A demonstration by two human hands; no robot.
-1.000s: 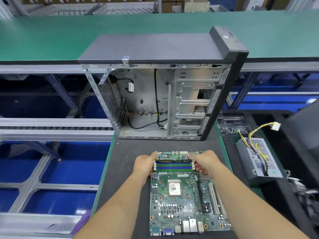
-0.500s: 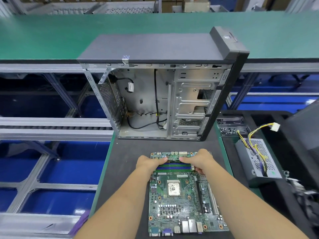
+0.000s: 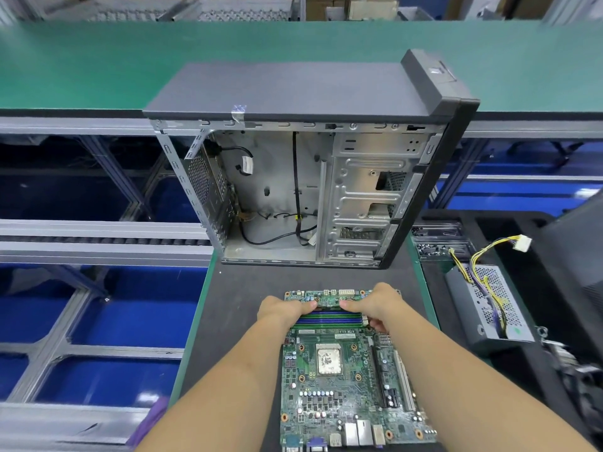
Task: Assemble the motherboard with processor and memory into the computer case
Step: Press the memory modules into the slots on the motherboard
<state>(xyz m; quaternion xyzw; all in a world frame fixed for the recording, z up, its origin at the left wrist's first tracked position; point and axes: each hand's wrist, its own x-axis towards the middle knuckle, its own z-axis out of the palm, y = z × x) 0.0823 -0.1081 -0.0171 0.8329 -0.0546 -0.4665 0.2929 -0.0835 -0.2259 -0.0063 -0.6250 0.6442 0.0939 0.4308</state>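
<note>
The green motherboard (image 3: 342, 396) lies flat on the black mat, its silver processor (image 3: 329, 358) seated in the socket. Blue and green memory slots (image 3: 329, 321) run across its far end, with a memory stick in the farthest slot. My left hand (image 3: 282, 309) and my right hand (image 3: 380, 303) both press their fingertips down on that stick's top edge, fingers pointing toward each other. My right thumb rests at the slots' right end. The open grey computer case (image 3: 326, 190) stands just beyond the board, with loose black cables inside.
A grey power supply (image 3: 489, 308) with yellow wires lies on the black tray to the right. Small-parts trays (image 3: 437, 236) sit behind it. A green conveyor belt (image 3: 98, 60) runs behind the case. Metal roller rails (image 3: 98, 239) lie to the left above blue bins.
Both hands slid inward from the ends of the memory slots toward the middle of the far stick. The motherboard and the case have not moved.
</note>
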